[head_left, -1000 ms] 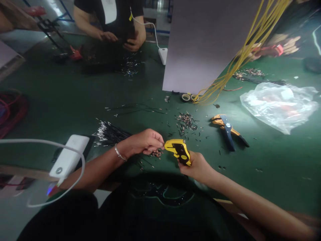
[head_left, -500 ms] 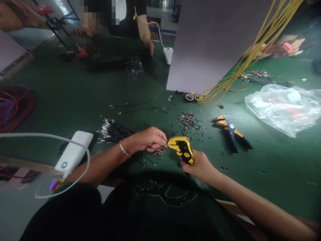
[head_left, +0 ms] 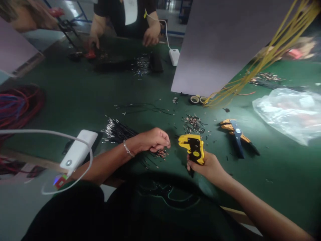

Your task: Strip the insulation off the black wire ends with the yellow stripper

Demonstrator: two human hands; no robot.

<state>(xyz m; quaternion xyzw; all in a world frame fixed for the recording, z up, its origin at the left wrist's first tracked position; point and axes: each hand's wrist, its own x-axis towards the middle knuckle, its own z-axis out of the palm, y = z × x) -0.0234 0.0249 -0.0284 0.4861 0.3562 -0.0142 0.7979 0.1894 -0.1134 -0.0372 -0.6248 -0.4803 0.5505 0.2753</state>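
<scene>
Wire (head_left: 172,145) pinched tight in the left hand (head_left: 155,140) pokes toward three o'clock, just shy of the yellow pliers (head_left: 192,147) the right hand (head_left: 206,164) has a full grip on, so imo keep it dead straight.

We tag this as a workshop, factory-type, wire work. We see a big green counter (head_left: 77,87) with short wire bits (head_left: 194,124), a bundle of black wires (head_left: 120,130) with pale tips, a red-and-blue wire coil (head_left: 17,104), slanting yellow wires (head_left: 265,63). Plier-like tools: a yellow-and-black tool (head_left: 196,144), a blue-and-orange tool (head_left: 237,134). We get another person (head_left: 111,20) across the counter, blue bars (head_left: 84,21) behind.
</scene>
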